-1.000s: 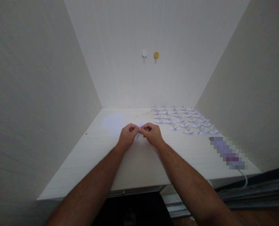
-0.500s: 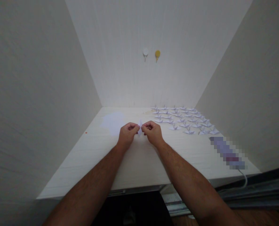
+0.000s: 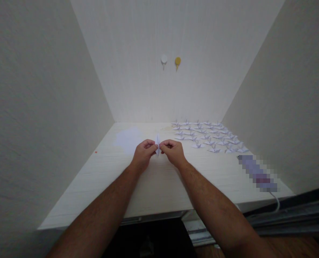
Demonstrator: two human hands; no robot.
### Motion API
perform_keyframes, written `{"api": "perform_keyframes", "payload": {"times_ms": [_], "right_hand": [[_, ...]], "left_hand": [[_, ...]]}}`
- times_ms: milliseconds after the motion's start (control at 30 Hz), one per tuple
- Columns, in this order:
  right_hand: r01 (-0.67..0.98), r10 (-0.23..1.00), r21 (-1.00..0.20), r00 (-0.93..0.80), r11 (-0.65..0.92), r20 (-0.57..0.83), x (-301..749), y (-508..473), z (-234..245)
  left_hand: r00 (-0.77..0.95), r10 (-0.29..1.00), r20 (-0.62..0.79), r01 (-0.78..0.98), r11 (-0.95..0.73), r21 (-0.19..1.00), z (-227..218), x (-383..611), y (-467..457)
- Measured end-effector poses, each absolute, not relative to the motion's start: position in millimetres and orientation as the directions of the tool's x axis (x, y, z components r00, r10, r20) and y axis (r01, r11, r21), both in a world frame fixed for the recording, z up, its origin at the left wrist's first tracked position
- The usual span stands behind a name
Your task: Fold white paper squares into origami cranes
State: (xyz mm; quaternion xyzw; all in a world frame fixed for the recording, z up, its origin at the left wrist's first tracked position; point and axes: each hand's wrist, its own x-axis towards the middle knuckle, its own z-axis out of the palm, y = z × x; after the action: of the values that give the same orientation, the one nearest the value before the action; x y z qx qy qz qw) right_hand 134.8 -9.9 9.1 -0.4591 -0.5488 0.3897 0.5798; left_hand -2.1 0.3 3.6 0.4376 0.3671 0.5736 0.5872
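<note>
Between my hands, over the middle of the white tabletop (image 3: 159, 190), is a small folded piece of white paper (image 3: 157, 141), narrow and pointed at the top. My left hand (image 3: 145, 152) pinches its left side between thumb and fingers. My right hand (image 3: 172, 150) pinches it from the right, the fingertips of both hands nearly meeting. The fingers cover the paper's lower middle. Several folded white paper cranes (image 3: 198, 146) stand in rows beyond my right hand. A spread of white paper sheets (image 3: 128, 139) lies past my left hand.
A blurred-out item (image 3: 257, 173) with a white cable (image 3: 277, 204) lies near the right edge. A small orange speck (image 3: 96, 152) is at the left. Walls enclose the table on three sides; a white hook (image 3: 164, 59) and a yellow hook (image 3: 177, 61) are on the back one.
The folded paper shows taller and narrower between my fingertips, as if turned or pressed. Both hands keep their pinch. The whole view has shifted slightly.
</note>
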Motion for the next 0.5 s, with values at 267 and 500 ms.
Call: {"api": "perform_keyframes", "payload": {"times_ms": [267, 500], "right_hand": [[0.059, 0.960, -0.966, 0.104, 0.253, 0.258, 132.8, -11.4, 11.1], [0.080, 0.956, -0.958, 0.076, 0.277, 0.283, 133.0, -12.3, 10.4]], "left_hand": [[0.100, 0.992, 0.083, -0.318, -0.047, 0.947, 1.8, -5.0, 1.2], [0.077, 0.988, 0.131, -0.237, -0.110, 0.965, -2.3, -6.7, 3.9]]}}
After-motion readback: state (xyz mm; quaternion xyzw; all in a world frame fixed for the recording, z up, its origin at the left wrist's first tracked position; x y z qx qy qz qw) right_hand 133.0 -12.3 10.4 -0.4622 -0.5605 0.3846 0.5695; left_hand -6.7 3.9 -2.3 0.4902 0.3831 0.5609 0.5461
